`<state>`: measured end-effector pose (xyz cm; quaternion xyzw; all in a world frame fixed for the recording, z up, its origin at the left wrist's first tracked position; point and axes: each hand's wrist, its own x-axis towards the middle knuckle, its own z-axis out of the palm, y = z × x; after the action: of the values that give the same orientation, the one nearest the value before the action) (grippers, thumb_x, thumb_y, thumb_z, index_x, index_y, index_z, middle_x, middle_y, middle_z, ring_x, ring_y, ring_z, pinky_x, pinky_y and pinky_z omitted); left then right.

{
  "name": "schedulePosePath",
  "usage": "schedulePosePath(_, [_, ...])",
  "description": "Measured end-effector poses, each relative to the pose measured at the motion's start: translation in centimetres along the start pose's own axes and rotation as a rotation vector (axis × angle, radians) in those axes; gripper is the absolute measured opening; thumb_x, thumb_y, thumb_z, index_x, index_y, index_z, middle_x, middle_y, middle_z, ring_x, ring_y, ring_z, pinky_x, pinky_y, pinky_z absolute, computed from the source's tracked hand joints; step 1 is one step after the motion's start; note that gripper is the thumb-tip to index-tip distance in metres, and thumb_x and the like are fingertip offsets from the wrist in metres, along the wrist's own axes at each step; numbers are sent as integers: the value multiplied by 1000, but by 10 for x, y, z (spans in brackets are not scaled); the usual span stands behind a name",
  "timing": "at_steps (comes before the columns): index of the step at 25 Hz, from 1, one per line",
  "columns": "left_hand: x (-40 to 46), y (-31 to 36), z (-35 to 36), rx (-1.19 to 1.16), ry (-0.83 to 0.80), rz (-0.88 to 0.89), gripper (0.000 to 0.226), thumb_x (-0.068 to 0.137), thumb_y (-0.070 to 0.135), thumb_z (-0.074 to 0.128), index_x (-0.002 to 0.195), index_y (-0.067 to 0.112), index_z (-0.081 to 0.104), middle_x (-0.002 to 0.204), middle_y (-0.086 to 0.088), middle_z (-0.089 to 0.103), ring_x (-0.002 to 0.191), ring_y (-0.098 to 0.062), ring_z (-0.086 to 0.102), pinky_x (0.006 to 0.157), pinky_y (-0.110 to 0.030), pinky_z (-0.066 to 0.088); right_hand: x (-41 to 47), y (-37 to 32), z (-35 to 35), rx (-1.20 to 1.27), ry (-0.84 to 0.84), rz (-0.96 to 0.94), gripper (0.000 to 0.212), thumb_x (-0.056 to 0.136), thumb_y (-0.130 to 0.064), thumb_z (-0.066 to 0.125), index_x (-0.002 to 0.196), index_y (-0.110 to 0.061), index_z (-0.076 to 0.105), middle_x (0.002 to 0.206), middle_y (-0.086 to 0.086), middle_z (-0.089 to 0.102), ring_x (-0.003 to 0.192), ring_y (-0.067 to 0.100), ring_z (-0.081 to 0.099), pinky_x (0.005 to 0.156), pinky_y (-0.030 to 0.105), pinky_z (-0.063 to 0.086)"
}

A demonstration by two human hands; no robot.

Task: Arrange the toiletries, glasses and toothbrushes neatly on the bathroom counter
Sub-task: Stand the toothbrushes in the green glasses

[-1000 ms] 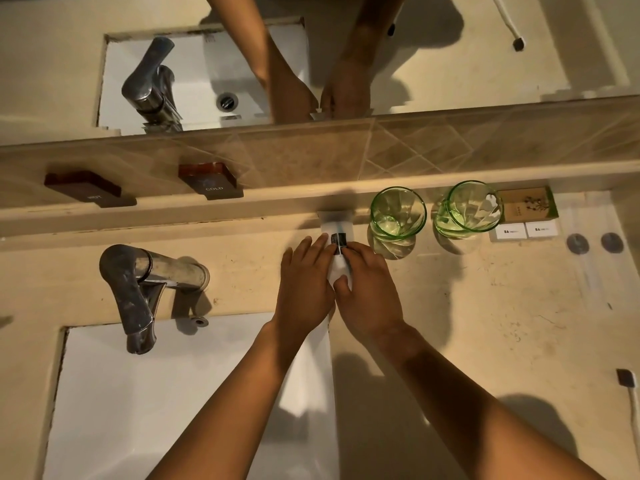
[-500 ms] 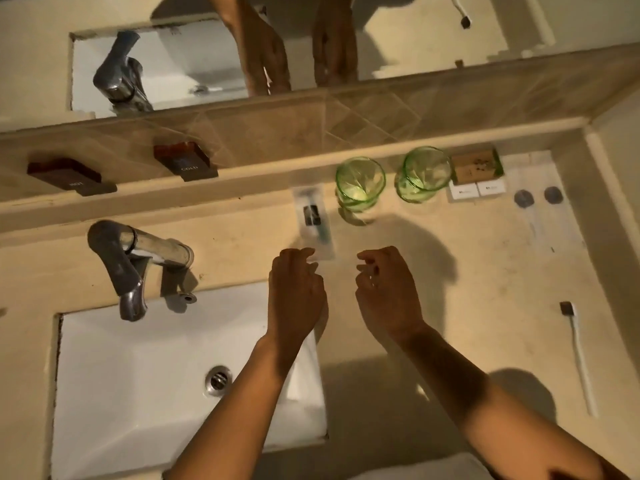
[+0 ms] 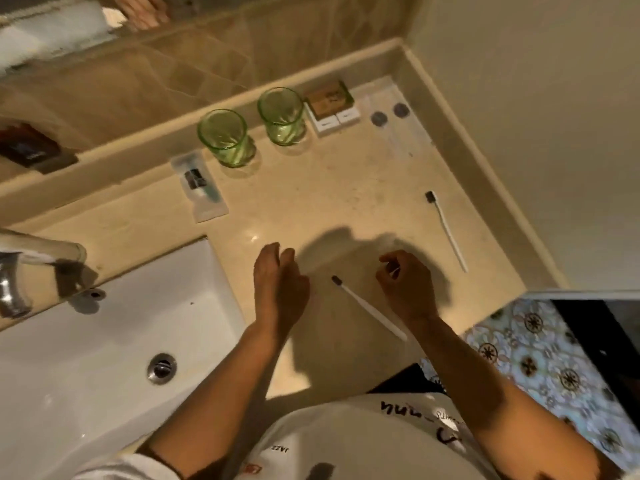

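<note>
Two green glasses (image 3: 225, 137) (image 3: 282, 116) stand upright by the back ledge. A clear toiletry packet (image 3: 199, 186) lies flat to the left of them. A brown box on two white sachets (image 3: 331, 107) sits to their right. One white toothbrush (image 3: 446, 231) lies near the right wall. A second toothbrush (image 3: 369, 308) lies on the counter between my hands. My left hand (image 3: 278, 287) hovers left of its dark head, fingers loosely apart, holding nothing. My right hand (image 3: 405, 289) is curled just right of its handle, apart from it, and looks empty.
The white sink (image 3: 104, 348) and chrome tap (image 3: 31, 268) lie to the left. Two dark round caps (image 3: 389, 113) rest on a clear packet at the back right corner. The beige counter (image 3: 311, 202) ends at a wall on the right; patterned floor shows below.
Both hands let go of the packet by the left glass and drew back toward me. My view swung right and down, bringing the second toothbrush into sight between my hands.
</note>
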<state>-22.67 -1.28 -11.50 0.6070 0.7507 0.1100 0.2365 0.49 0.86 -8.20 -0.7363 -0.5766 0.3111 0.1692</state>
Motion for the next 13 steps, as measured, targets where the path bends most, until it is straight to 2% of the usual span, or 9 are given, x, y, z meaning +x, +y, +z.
schedulePosePath(3, [10, 10, 5, 125, 43, 114, 30, 71, 16, 53, 95, 0, 59, 109, -26, 56, 98, -41, 51, 83, -43, 42, 26, 27, -27, 2, 152, 99, 23, 82, -11, 69, 105, -9, 70, 98, 13, 68, 91, 31, 63, 84, 36, 46])
schedulePosePath(6, [14, 19, 7, 84, 164, 118, 22, 75, 10, 61, 94, 1, 56, 106, -22, 54, 96, -40, 50, 84, -45, 42, 65, 53, -51, -9, 276, 164, 30, 79, -15, 65, 107, -5, 69, 105, 25, 63, 97, 41, 59, 87, 38, 45])
schedulePosePath(10, [20, 38, 10, 33, 254, 9, 11, 81, 9, 57, 89, 7, 49, 100, -12, 47, 91, -34, 46, 83, -47, 41, 101, 76, -69, -90, 189, 165, 38, 84, -25, 69, 118, -8, 61, 115, 20, 62, 104, 38, 59, 93, 45, 47])
schedulePosePath(13, [30, 41, 14, 87, 231, -58, 13, 86, 15, 53, 97, 7, 50, 109, -14, 48, 101, -36, 46, 90, -51, 40, 110, 81, -67, -88, 107, 127, 39, 84, -33, 69, 116, -12, 60, 107, 14, 68, 100, 34, 64, 88, 49, 53])
